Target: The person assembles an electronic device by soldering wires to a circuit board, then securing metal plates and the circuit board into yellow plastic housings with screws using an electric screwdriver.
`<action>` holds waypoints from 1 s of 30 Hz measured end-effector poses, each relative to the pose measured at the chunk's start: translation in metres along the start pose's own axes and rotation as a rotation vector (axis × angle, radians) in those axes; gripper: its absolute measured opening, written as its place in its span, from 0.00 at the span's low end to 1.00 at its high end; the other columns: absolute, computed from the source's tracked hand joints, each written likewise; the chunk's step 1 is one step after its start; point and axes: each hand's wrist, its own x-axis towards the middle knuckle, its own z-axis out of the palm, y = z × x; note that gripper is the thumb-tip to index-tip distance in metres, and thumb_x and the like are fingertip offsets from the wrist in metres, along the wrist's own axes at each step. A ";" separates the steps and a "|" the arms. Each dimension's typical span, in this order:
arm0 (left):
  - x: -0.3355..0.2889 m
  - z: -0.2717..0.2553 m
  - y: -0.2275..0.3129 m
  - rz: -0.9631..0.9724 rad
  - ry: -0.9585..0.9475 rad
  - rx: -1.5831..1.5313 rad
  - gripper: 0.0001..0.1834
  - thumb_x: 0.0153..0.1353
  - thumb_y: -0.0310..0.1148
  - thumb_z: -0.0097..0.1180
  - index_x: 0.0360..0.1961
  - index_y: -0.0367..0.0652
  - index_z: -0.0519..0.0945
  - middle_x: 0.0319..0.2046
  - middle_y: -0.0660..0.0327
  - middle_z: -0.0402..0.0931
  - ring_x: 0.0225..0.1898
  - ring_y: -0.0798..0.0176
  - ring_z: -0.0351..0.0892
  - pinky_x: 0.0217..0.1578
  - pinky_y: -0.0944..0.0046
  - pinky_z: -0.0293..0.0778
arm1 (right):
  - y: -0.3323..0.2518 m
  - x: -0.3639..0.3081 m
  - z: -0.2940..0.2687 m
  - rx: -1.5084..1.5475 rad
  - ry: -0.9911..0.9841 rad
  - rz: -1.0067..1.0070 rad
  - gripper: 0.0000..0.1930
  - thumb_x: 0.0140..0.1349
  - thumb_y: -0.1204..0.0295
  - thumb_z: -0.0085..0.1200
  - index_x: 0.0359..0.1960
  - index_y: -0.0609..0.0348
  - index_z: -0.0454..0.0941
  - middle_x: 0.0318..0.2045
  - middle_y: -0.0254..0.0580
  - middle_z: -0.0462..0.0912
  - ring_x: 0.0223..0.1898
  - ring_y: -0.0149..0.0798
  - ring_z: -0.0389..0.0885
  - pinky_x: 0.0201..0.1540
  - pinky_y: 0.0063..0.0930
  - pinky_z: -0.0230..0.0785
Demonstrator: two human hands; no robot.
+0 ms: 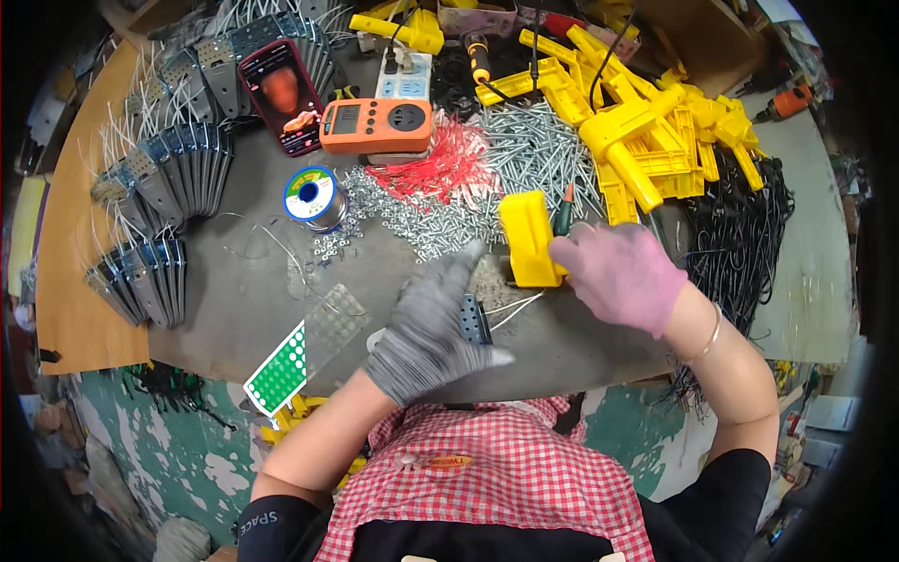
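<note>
My right hand point(623, 278), in a pink glove, grips a yellow plastic housing point(529, 241) by its right edge. The housing stands tilted just above the dark tabletop. My left hand point(429, 323), in a striped grey glove, is slightly blurred. Its fingers stretch forward and the thumb points right. Between thumb and fingers shows a dark perforated metal plate point(474, 318), partly hidden by the glove. Two white wires point(517, 305) run right from the plate toward the housing. A screwdriver with a green handle point(564, 212) lies behind my right hand.
Screws point(538, 155), nuts point(375, 199) and red wires point(435, 161) are heaped behind my hands. A solder spool point(314, 199), an orange meter point(376, 125) and a phone point(280, 96) stand left. Metal plates point(140, 281) line the left; yellow housings point(646, 140) and black cables point(740, 244) fill the right.
</note>
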 end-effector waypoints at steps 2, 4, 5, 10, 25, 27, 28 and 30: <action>-0.007 0.012 0.000 0.037 -0.040 0.190 0.57 0.41 0.47 0.81 0.70 0.35 0.65 0.55 0.46 0.76 0.58 0.44 0.77 0.58 0.51 0.72 | 0.017 -0.001 0.015 0.100 0.044 0.012 0.10 0.57 0.64 0.62 0.39 0.50 0.79 0.35 0.41 0.83 0.38 0.50 0.85 0.45 0.42 0.79; -0.013 0.017 -0.006 0.055 -0.034 0.153 0.57 0.41 0.46 0.81 0.70 0.34 0.65 0.53 0.46 0.77 0.56 0.43 0.78 0.58 0.51 0.72 | 0.026 -0.003 0.019 0.198 0.086 0.016 0.12 0.57 0.63 0.64 0.40 0.52 0.80 0.35 0.45 0.84 0.35 0.53 0.85 0.42 0.44 0.79; -0.015 0.018 -0.008 0.075 -0.026 0.119 0.57 0.41 0.46 0.80 0.70 0.34 0.65 0.52 0.46 0.78 0.54 0.42 0.79 0.57 0.51 0.73 | 0.030 -0.006 0.016 0.356 0.119 0.009 0.13 0.56 0.62 0.64 0.40 0.52 0.81 0.35 0.45 0.84 0.37 0.52 0.85 0.42 0.44 0.78; -0.028 0.018 -0.026 0.093 -0.092 -0.022 0.56 0.44 0.45 0.78 0.72 0.38 0.63 0.46 0.48 0.80 0.46 0.41 0.79 0.53 0.48 0.73 | 0.007 -0.016 -0.008 0.610 -0.002 -0.222 0.17 0.53 0.58 0.66 0.41 0.50 0.82 0.31 0.45 0.84 0.35 0.53 0.85 0.40 0.45 0.76; -0.028 0.022 -0.036 0.263 -0.042 -0.115 0.57 0.44 0.42 0.79 0.74 0.39 0.62 0.44 0.49 0.80 0.41 0.42 0.80 0.47 0.48 0.76 | -0.007 -0.028 0.023 0.573 0.015 -0.145 0.16 0.57 0.56 0.64 0.43 0.48 0.82 0.29 0.44 0.83 0.33 0.50 0.84 0.35 0.44 0.75; -0.027 0.022 -0.035 0.276 -0.041 -0.113 0.56 0.44 0.42 0.79 0.74 0.40 0.62 0.44 0.49 0.80 0.42 0.42 0.80 0.47 0.48 0.76 | -0.010 -0.028 0.030 0.578 0.044 -0.167 0.16 0.57 0.56 0.63 0.43 0.48 0.82 0.29 0.42 0.83 0.33 0.50 0.84 0.35 0.44 0.75; -0.025 0.022 -0.033 0.280 -0.033 -0.123 0.56 0.44 0.41 0.78 0.73 0.40 0.62 0.45 0.49 0.80 0.41 0.42 0.80 0.47 0.48 0.76 | -0.011 -0.028 0.031 0.576 0.045 -0.163 0.16 0.57 0.56 0.63 0.43 0.48 0.82 0.29 0.42 0.83 0.33 0.50 0.84 0.35 0.44 0.75; -0.024 0.019 -0.030 0.288 -0.026 -0.136 0.55 0.45 0.41 0.78 0.73 0.40 0.62 0.45 0.50 0.80 0.41 0.42 0.80 0.48 0.49 0.76 | -0.012 -0.030 0.034 0.588 0.086 -0.166 0.16 0.57 0.56 0.62 0.43 0.47 0.82 0.30 0.41 0.83 0.33 0.49 0.84 0.35 0.44 0.75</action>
